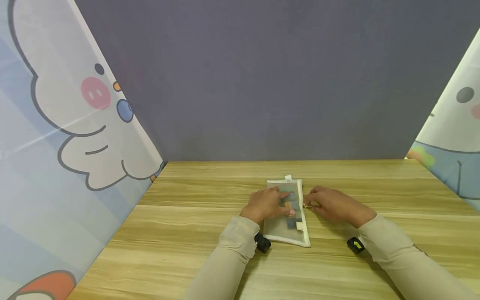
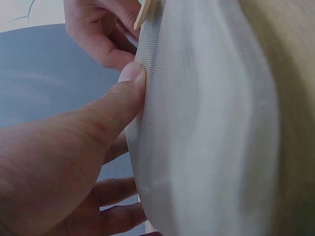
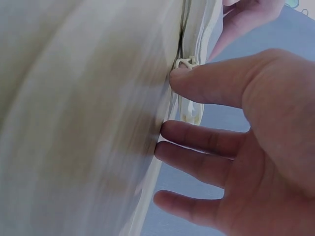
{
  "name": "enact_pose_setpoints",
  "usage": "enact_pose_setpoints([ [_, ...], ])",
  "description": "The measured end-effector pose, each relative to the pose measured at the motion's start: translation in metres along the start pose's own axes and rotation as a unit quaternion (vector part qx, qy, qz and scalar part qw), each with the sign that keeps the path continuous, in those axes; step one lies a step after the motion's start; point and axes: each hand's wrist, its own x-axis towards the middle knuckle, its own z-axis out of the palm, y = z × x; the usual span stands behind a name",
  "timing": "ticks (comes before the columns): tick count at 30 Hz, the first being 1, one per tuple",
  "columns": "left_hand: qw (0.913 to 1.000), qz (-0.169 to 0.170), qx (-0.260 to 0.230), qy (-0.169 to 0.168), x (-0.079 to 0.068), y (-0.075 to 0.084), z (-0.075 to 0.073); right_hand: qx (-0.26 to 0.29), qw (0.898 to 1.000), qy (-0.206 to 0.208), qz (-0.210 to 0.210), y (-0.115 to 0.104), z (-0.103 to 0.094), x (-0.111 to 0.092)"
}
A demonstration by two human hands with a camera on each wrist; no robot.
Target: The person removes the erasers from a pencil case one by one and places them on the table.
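A translucent mesh zipper pouch with pale trim lies on the wooden table, its zipper edge along the right side. Green, orange and blue patches show through the mesh. My left hand rests on the pouch with fingers spread; in the left wrist view its thumb presses on the mesh by the edge. At the zipper edge, my right hand pinches the zipper pull. The right wrist view shows the thumb on the zipper slider, with the other fingers extended below it.
The wooden table meets a dark grey panel at the back. Cartoon-printed sheets stand at the left and right sides. A small white tag sticks out from the pouch's far edge.
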Motion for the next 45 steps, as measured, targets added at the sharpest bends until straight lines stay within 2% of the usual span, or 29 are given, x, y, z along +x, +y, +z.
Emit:
enact_pose_setpoints([
  [8,1.0,0.002,0.003,0.003,0.0,-0.001,0.002,-0.002,1.0,-0.003,0.003,-0.004,0.0,-0.002],
  [17,1.0,0.003,0.009,0.001,0.0,-0.001,0.001,-0.004,0.999,0.004,-0.04,-0.004,-0.003,-0.004],
  [29,1.0,-0.003,0.001,-0.002,0.001,0.0,0.002,0.017,0.998,-0.038,-0.049,-0.008,-0.01,-0.006],
  [34,1.0,0.003,0.001,0.009,0.0,-0.002,0.002,0.028,0.996,-0.058,-0.054,-0.01,-0.013,-0.005],
  [45,0.9999,0.006,0.0,0.01,-0.002,-0.001,0.001,0.033,0.996,-0.07,-0.047,-0.014,-0.016,-0.006],
])
